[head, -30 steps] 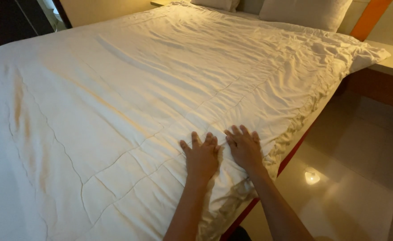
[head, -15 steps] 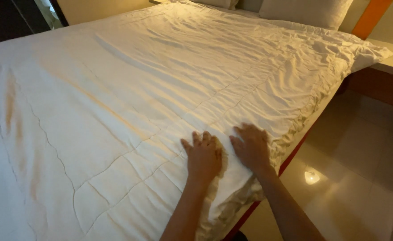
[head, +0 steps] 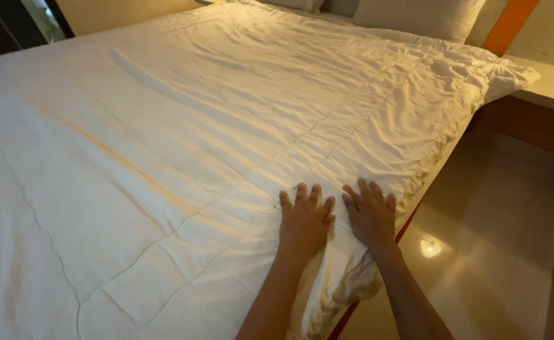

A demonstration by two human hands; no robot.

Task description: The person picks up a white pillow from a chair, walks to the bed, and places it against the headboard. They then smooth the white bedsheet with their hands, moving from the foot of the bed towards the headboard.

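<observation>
now smoothing step: left hand (head: pixel 304 219) and right hand (head: pixel 371 214) flat, fingers spread, gripping nothing, pressing white quilted duvet (head: pixel 214 145) at bed's right edge; remaining wrinkles want outward strokes.

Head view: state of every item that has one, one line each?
quilt: spread flat over the bed, creased, bunched and hanging off the edge near the hands
left hand: open, palm flat on the quilt, fingers spread
right hand: open, palm flat on the quilt at the bed's edge
pillows: lying at the head of the bed, partly out of frame
floor: glossy, reflecting a light
</observation>
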